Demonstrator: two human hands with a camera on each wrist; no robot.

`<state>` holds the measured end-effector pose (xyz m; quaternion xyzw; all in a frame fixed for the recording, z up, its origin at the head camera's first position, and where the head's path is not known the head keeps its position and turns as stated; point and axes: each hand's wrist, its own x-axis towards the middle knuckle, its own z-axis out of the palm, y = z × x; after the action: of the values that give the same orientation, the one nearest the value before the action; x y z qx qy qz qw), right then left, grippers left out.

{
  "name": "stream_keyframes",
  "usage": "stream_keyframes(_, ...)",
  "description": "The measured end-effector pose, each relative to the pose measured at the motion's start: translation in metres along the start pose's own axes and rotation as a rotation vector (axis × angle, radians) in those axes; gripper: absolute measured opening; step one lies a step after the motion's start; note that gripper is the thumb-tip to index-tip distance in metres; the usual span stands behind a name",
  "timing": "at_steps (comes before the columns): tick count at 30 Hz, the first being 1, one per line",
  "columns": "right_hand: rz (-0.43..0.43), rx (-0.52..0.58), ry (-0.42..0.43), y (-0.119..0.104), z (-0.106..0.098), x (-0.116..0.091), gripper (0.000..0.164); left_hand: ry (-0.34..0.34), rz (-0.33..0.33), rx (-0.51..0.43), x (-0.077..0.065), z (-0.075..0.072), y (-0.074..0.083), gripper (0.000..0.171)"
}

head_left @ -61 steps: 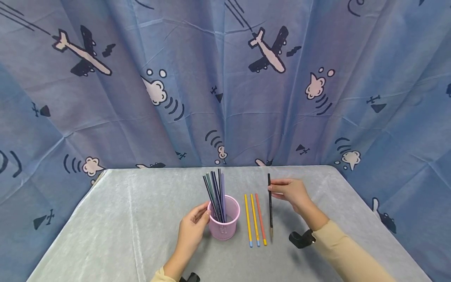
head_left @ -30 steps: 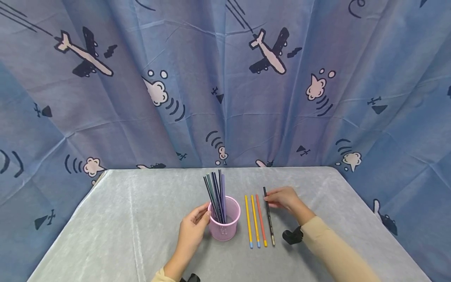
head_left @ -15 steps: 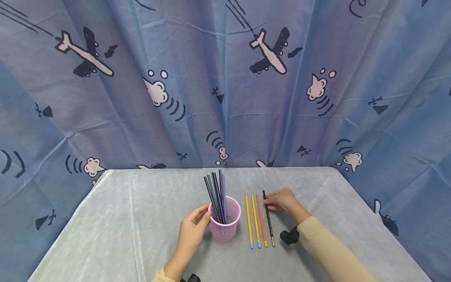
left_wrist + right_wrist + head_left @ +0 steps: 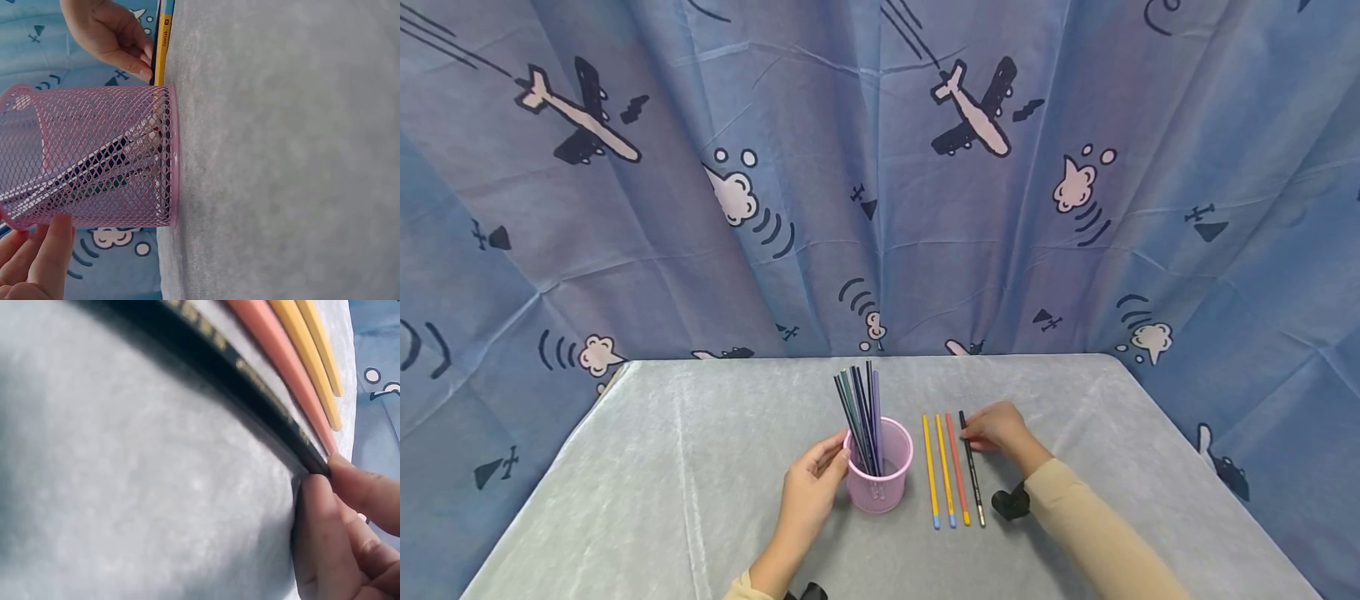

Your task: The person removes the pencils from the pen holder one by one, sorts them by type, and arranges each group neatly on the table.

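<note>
My right hand (image 4: 1000, 425) pinches the far end of a black pencil (image 4: 973, 471) with gold lettering. The pencil lies along the cloth. Beside it run an orange-red pencil (image 4: 957, 471) and two yellow pencils, one (image 4: 944, 471) nearer the red one and the other (image 4: 930, 471) further left, all roughly parallel. A pink mesh pen cup (image 4: 877, 493) stands upright to their left with several dark, green and purple pencils (image 4: 861, 417) leaning in it. My left hand (image 4: 808, 479) holds the cup's left side, thumb and fingers against the mesh just under the rim (image 4: 53, 250).
A pale grey cloth (image 4: 737, 433) covers the table. Behind its far edge hangs a blue curtain (image 4: 820, 167) printed with planes and clouds. A black wrist camera (image 4: 1011, 502) sits at the right sleeve, close to the black pencil's near end.
My right hand has brought the black pencil left and down beside the red one, its far end lowering toward the cloth. My left hand and the cup have stayed put.
</note>
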<state>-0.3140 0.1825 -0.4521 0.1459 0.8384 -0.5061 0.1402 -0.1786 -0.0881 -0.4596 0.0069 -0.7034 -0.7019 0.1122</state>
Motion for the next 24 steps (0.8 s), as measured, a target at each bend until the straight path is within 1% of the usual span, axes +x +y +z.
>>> stream_keyframes(2, -0.021, -0.021, 0.012, 0.001, 0.001, -0.001, 0.021, 0.000, -0.001, -0.001, 0.000, 0.000, 0.000, 0.035)
stream_keyframes(6, -0.027, -0.068, 0.038, 0.003, 0.002, 0.002, 0.018, 0.001, -0.002, 0.000, 0.000, 0.001, 0.000, 0.035)
stream_keyframes(9, -0.031, -0.096, 0.054, 0.003, 0.001, 0.001, 0.019, -0.002, -0.001, 0.000, 0.000, 0.001, -0.001, 0.035)
stream_keyframes(11, -0.056, -0.103, 0.074, 0.002, -0.002, 0.000, 0.021, -0.005, 0.000, -0.001, 0.000, 0.002, -0.001, 0.035)
stream_keyframes(14, -0.116, -0.063, 0.102, -0.001, -0.004, -0.005, 0.025, -0.004, 0.000, -0.005, 0.000, 0.001, -0.001, 0.035)
stream_keyframes(16, -0.154, -0.008, 0.101, -0.005, -0.005, -0.009, 0.029, -0.002, 0.000, -0.007, 0.000, 0.001, -0.001, 0.035)
stream_keyframes(19, -0.188, 0.065, 0.073, -0.013, -0.004, -0.015, 0.032, -0.001, 0.000, -0.005, 0.000, 0.000, 0.000, 0.035)
stream_keyframes(24, -0.218, 0.115, 0.011, -0.026, 0.004, -0.025, 0.034, -0.002, 0.003, 0.002, 0.000, 0.000, 0.000, 0.035)
